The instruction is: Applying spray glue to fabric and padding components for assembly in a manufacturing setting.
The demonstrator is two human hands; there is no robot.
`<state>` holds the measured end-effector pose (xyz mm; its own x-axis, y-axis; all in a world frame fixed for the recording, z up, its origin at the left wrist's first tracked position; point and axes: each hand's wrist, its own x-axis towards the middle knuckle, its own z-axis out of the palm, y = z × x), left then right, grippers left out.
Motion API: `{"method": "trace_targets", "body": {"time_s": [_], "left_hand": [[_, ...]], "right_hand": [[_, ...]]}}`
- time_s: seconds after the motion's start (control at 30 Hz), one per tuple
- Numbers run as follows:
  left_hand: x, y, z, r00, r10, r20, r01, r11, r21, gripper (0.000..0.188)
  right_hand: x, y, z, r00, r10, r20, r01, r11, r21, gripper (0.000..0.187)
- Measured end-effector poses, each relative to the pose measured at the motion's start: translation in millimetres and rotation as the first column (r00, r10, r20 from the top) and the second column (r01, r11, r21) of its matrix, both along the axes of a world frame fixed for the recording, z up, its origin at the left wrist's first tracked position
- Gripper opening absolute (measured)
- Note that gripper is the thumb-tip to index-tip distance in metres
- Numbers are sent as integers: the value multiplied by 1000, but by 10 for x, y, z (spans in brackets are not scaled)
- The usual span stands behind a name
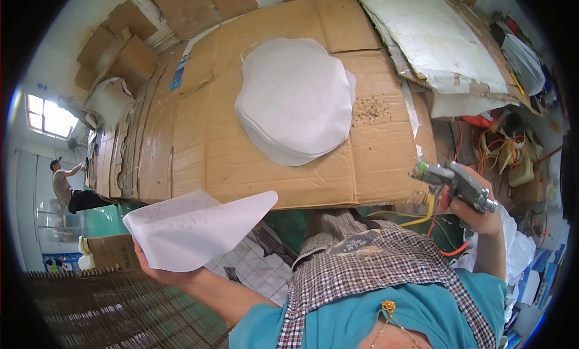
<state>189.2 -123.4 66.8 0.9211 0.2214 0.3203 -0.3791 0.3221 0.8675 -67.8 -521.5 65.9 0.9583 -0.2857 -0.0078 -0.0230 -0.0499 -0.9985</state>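
Observation:
My left hand (161, 276) is closed on the edge of a white flexible sheet (202, 237), which bends up in a fold off the table's near left side. Dark specks dot the sheet's far flap. In my right hand (482, 219) is a grey metal spray gun (461, 185) with a green part at its nozzle end, pointing left. A yellow hose (427, 213) hangs below the gun. Between and beyond my hands, a stack of white sheets (295, 99) with wavy rounded outlines lies on the cardboard-covered table (193, 150).
Brown crumbs (371, 110) are scattered right of the stack. A white-covered board (437, 41) lies far right, above tangled orange cords (500, 150). A slatted brown mat (114, 307) is at lower left. Another person (67, 186) stands at the far left.

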Motion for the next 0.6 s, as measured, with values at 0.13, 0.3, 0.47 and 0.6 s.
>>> {"method": "trace_targets", "body": {"time_s": [0.13, 0.3, 0.47, 0.6], "left_hand": [[-98, -111, 60, 985, 117, -130, -131, 986, -106, 49], [-121, -7, 12, 962, 239, -135, -249, 966, -70, 48], [-149, -86, 4, 944, 327, -37, -325, 944, 58, 49], [-114, -189, 42, 965, 244, -97, -245, 969, 3, 49]], "right_hand": [[216, 4, -2, 984, -177, -4, 177, 984, -2, 55], [91, -120, 6, 962, -273, 12, 273, 960, -55, 55], [-155, -120, 27, 992, -123, -20, 121, 989, -87, 57], [-173, -157, 64, 927, -374, -9, 370, 921, -119, 56]]}}
